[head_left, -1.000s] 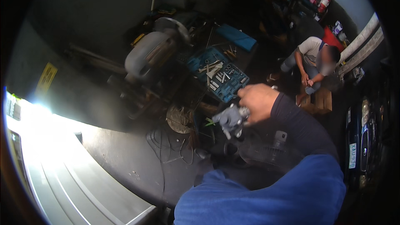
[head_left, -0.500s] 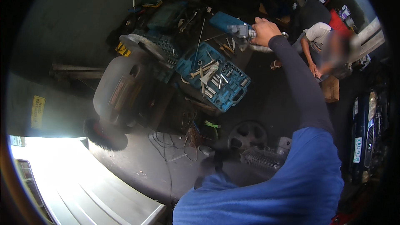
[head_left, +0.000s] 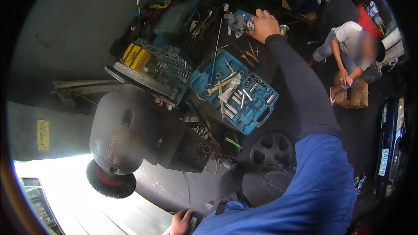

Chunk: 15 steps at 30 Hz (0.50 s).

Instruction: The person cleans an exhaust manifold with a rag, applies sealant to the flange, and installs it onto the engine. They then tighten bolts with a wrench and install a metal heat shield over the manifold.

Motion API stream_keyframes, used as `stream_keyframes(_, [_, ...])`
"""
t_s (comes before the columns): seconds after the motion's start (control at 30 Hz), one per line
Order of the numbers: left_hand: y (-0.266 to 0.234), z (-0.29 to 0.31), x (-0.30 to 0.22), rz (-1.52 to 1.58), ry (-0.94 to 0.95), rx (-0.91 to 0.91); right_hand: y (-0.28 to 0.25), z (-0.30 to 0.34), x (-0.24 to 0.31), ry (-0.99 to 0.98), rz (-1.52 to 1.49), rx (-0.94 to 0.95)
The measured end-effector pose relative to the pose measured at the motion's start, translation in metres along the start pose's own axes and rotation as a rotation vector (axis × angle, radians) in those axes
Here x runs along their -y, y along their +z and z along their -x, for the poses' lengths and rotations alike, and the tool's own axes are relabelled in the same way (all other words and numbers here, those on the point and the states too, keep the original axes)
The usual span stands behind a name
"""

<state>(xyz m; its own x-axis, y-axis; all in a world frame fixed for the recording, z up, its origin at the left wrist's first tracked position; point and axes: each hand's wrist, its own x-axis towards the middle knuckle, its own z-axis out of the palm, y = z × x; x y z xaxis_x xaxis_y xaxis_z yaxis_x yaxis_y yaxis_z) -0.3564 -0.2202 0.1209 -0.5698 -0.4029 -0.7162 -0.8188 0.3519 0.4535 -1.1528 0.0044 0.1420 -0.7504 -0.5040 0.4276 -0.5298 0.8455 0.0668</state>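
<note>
Above the open blue tool case point(head_left: 244, 124), the right hand point(head_left: 264, 27) grasps a grey metal part point(head_left: 237, 24). Pliers point(head_left: 250, 56) lie just above the case, between it and that hand. Left of the case, a bench grinder point(head_left: 117, 124) bulks large, its wire brush point(head_left: 111, 182) lowest; below the case sits a dark spoked wheel point(head_left: 284, 148). To its right, a person point(head_left: 350, 45) sits on a wooden crate point(head_left: 360, 93).

The right hand covers the metal part's middle, and the two overlap a blue box point(head_left: 244, 14). The grinder hides some of a second socket set point(head_left: 167, 67). Well below the case, the left hand point(head_left: 181, 223) is cut off at the lower edge; whether it grips anything, I cannot tell.
</note>
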Motion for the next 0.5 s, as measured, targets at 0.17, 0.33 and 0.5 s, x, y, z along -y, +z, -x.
stream_keyframes(0.17, [0.077,-0.172,-0.226,0.031,0.19,0.325,-0.025,0.002,0.0,0.003,-0.014,-0.057])
stream_keyframes(0.33, [0.156,-0.284,-0.306,0.484,0.007,0.192,-0.062,0.028,-0.017,-0.027,-0.007,-0.142])
stream_keyframes(0.5, [0.187,-0.306,-0.301,0.399,0.076,-0.036,-0.083,0.063,-0.032,-0.006,0.013,-0.156])
